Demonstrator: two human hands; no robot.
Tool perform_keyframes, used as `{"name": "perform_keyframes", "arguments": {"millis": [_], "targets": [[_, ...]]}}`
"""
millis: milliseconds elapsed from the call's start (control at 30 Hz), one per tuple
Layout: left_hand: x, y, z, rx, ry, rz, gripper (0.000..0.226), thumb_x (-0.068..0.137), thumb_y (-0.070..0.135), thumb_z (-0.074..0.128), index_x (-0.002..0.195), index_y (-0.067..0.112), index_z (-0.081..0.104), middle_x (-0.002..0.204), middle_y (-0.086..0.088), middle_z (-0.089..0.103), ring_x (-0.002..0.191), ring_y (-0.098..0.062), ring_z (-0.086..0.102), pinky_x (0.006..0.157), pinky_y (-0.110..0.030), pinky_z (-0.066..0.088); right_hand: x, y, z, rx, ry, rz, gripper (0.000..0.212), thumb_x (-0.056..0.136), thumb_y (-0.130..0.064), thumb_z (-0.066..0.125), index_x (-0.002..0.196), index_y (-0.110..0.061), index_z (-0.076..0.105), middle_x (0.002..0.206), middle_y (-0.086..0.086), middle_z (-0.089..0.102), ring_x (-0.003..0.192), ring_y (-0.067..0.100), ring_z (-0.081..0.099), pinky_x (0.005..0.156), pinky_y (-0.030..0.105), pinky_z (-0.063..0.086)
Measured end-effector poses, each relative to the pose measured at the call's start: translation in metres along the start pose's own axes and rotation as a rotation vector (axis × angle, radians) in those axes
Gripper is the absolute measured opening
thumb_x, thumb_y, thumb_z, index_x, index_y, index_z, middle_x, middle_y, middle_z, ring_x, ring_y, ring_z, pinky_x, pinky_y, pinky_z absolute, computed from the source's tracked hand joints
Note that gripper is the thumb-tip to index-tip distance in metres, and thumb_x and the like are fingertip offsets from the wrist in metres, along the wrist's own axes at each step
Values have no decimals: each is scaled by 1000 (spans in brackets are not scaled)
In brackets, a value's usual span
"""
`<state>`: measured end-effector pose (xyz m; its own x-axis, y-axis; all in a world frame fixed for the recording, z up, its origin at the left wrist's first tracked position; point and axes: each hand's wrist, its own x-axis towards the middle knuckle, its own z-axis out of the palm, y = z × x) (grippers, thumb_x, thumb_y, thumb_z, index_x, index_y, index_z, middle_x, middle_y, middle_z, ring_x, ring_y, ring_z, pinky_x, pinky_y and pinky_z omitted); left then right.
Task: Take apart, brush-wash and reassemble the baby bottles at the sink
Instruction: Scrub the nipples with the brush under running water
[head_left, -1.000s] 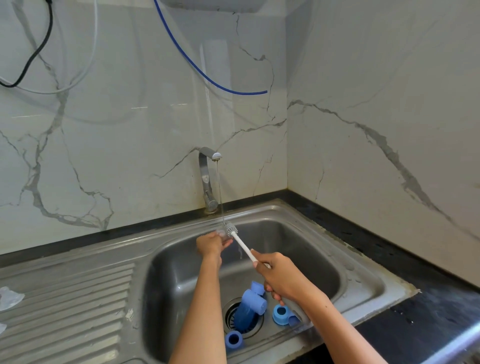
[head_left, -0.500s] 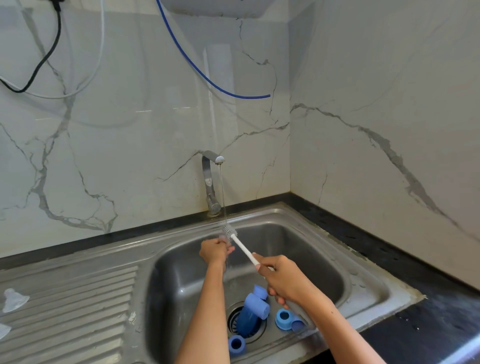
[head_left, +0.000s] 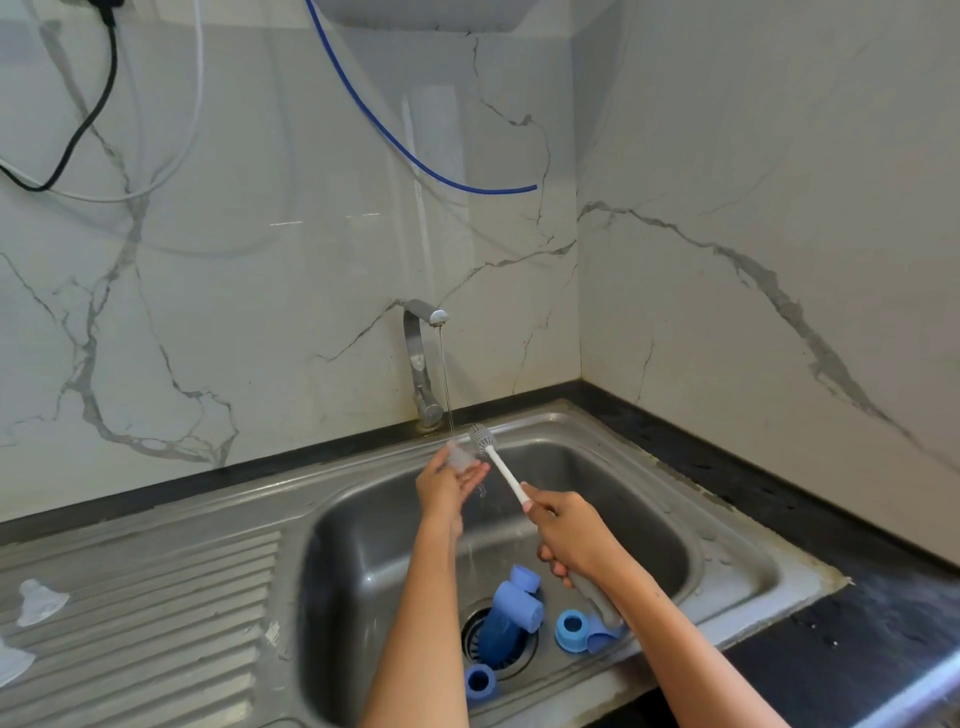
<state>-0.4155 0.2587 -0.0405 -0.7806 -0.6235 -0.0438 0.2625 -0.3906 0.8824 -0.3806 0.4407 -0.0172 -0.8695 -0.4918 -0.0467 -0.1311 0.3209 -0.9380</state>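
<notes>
While the tap (head_left: 423, 358) ran a thin stream, the left hand (head_left: 448, 486) held a small clear teat (head_left: 459, 457) under it, fingers loosely curled round it. The right hand (head_left: 574, 535) gripped the brush (head_left: 501, 467) by its handle, its long axis slanting up and left, so the bristle head lay just beside the teat, to its right. The left hand was nearer the stream. Blue bottle parts (head_left: 511, 608) lay low in the sink (head_left: 727, 525) by the drain, between the forearms. No brand or writing could be read.
</notes>
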Motion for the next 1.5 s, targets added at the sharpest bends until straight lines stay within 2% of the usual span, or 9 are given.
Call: {"name": "perform_keyframes", "arguments": {"millis": [167, 300, 433, 533, 667, 833, 1033, 1167, 1500], "targets": [[8, 8, -12, -438, -17, -126, 24, 99, 7, 42, 119, -7, 46, 114, -35, 55, 69, -34, 71, 66, -37, 60, 0, 5, 2, 28, -71, 23, 41, 102, -28, 41, 143, -32, 42, 55, 0, 45, 35, 5, 38, 37, 20, 37], [7, 9, -10, -415, 15, -210, 22, 93, 11, 58, 112, 0, 57, 85, -22, 71, 65, -22, 72, 59, -28, 60, -2, 2, 0, 31, -81, 10, 41, 102, -28, 41, 143, -33, 42, 54, 0, 46, 34, 5, 38, 36, 20, 36], [11, 11, -13, -360, 90, -317, 42, 103, 30, 37, 139, 10, 41, 134, -16, 55, 122, -23, 56, 96, -34, 45, -4, 2, -3, 52, -84, 13, 40, 102, -28, 41, 142, -34, 43, 52, -1, 45, 34, 6, 38, 36, 21, 35], [13, 5, -13, -291, 62, -413, 49, 104, 37, 29, 144, 8, 34, 148, -15, 40, 137, -26, 38, 113, -44, 25, -5, 2, -3, 45, -101, 5, 39, 102, -29, 41, 140, -36, 45, 52, -1, 45, 35, 6, 37, 37, 21, 35], [20, -4, -5, -307, 12, -478, 51, 104, 37, 23, 136, 2, 43, 111, -20, 56, 100, -33, 54, 109, -52, 25, -11, 4, 8, -10, -113, 11, 39, 102, -31, 39, 140, -38, 45, 52, -2, 45, 34, 6, 37, 38, 21, 36], [11, -5, 9, -353, -11, -453, 40, 103, 16, 33, 140, 6, 42, 141, -17, 47, 134, -27, 42, 106, -46, 32, -6, -6, 21, -51, -39, -39, 38, 103, -30, 36, 140, -34, 45, 58, 0, 46, 35, 5, 38, 37, 21, 38], [14, 3, 2, -629, 220, -358, 34, 103, 13, 37, 135, 8, 46, 100, -20, 59, 106, -27, 61, 107, -34, 40, -17, 1, 11, -22, -140, 38, 40, 102, -30, 39, 141, -39, 43, 55, 0, 46, 34, 5, 37, 36, 20, 36], [13, -4, 7, -582, 112, -375, 37, 104, 12, 31, 139, 7, 42, 139, -19, 49, 129, -29, 48, 108, -41, 35, -17, 2, 15, -24, -91, 21, 40, 102, -30, 38, 141, -38, 43, 53, -1, 45, 33, 6, 37, 35, 20, 36], [7, 1, 21, -473, -86, -364, 31, 103, 16, 37, 125, -4, 48, 141, -23, 45, 132, -34, 43, 110, -44, 32, 4, -4, 20, 17, 89, -17, 40, 103, -23, 38, 143, -27, 43, 63, 3, 49, 38, 6, 40, 36, 19, 40]]}}
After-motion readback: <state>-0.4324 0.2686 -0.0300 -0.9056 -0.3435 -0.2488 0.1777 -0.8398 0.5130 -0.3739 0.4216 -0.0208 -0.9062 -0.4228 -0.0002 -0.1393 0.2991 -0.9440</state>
